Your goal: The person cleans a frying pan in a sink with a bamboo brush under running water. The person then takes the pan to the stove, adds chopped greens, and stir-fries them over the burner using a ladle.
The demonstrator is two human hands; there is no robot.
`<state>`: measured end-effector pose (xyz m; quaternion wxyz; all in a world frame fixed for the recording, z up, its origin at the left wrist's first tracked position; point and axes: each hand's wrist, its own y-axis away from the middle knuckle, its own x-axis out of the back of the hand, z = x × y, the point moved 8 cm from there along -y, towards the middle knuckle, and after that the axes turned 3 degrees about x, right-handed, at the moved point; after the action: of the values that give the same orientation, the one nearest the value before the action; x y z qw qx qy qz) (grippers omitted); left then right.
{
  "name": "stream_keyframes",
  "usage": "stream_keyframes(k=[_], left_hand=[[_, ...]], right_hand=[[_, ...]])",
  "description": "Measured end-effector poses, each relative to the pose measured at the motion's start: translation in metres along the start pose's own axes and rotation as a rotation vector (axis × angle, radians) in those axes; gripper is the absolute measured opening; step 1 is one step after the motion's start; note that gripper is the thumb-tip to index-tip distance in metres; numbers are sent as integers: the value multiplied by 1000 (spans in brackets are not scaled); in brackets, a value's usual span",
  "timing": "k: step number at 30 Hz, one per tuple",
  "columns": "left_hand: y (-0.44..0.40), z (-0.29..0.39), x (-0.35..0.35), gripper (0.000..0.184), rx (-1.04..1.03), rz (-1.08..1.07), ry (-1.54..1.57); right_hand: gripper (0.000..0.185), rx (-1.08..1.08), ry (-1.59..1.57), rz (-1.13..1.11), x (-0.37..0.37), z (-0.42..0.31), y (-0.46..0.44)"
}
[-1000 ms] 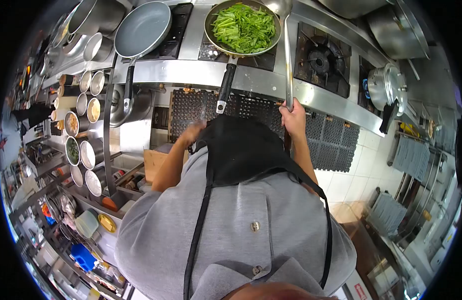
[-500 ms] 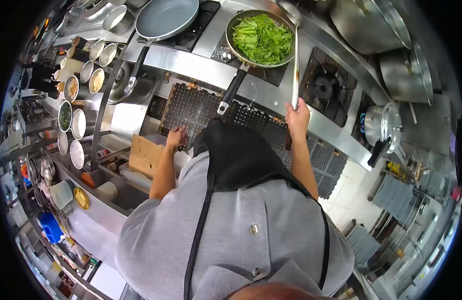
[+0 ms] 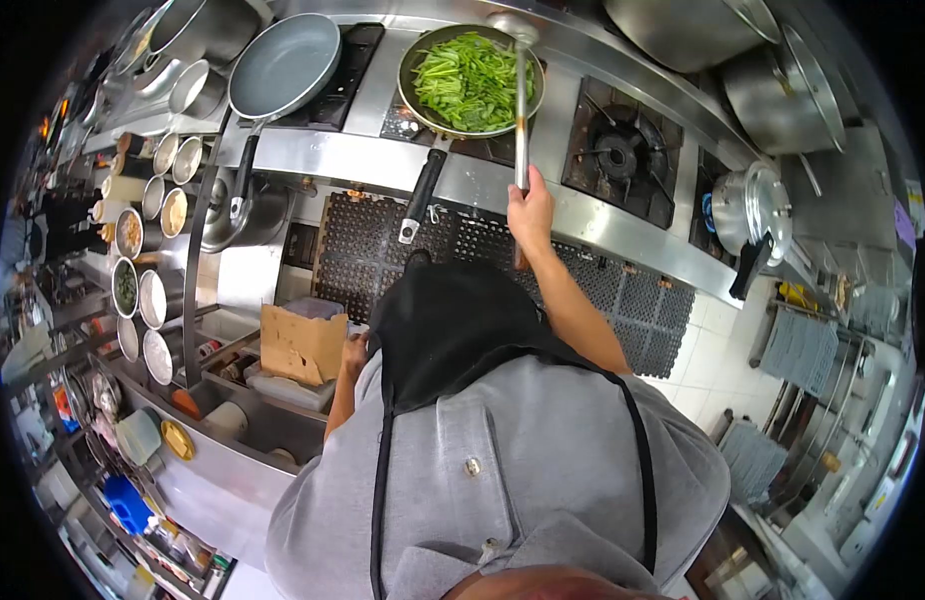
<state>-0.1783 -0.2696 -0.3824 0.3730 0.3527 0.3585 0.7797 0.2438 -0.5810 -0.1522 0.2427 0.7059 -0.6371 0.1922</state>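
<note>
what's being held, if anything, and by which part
The right hand holds the ladle by the handle, near its brown end. Whether the left hand holds anything cannot be told.

Just past twelve o'clock we see smooth, shiny metal along the ladle [image 3: 522, 100]; at eleven, a smooth grey coating on the empty pan [image 3: 286, 68]. Near nine, we find dull brown cardboard in the box [image 3: 305, 345]; at two, glossy metal on the lidded pot [image 3: 745, 214]. Below us, at six, the shirt [image 3: 428, 465] is soft, matt cloth.
</note>
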Motion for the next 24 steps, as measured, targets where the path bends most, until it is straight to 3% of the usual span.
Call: stream_keyframes(k=[3,5,7,9,10,11,12,13,14,16,19,21,22,23,24], left_hand=[[20,-5,4,40,-42,65,23],[34,-14,5,41,-24,112,53],[51,-31,1,45,9,179,95],[55,-63,-2,50,-37,155,-138],[59,-87,-6,56,-14,182,-130],[74,-83,-6,57,-83,277,-194],[85,-86,-8,54,-43,223,-200],[120,-69,-2,52,-23,382,-176],[135,-71,-2,50,50,338,-63],[167,-65,5,46,-10,482,-2],[216,-61,25,44,26,539,251],[276,-49,61,40,-130,803,325],[322,-47,95,36,-165,987,326],[370,-47,132,32,-203,1166,315],[409,-66,166,25,-117,1343,422]], right_hand=[[56,99,71,103,-6,15,22],[58,323,55,185,-6,12,36],[58,236,96,53,-24,21,28],[64,100,-15,-164,-43,14,19],[68,15,-293,-245,-50,-3,29],[70,3,-366,-314,-54,-32,37],[72,-61,-323,-407,-67,-27,35],[78,-166,-434,-486,-76,3,28],[81,-159,-410,-510,-83,7,20],[83,-122,-555,-644,-87,0,22],[40,-207,-504,-776,-85,1,17],[44,-233,-172,-619,-72,20,-22],[47,283,-127,-492,-63,-14,-42],[51,767,-5,-230,-46,-44,-46],[50,732,502,37,-30,-85,-38]])
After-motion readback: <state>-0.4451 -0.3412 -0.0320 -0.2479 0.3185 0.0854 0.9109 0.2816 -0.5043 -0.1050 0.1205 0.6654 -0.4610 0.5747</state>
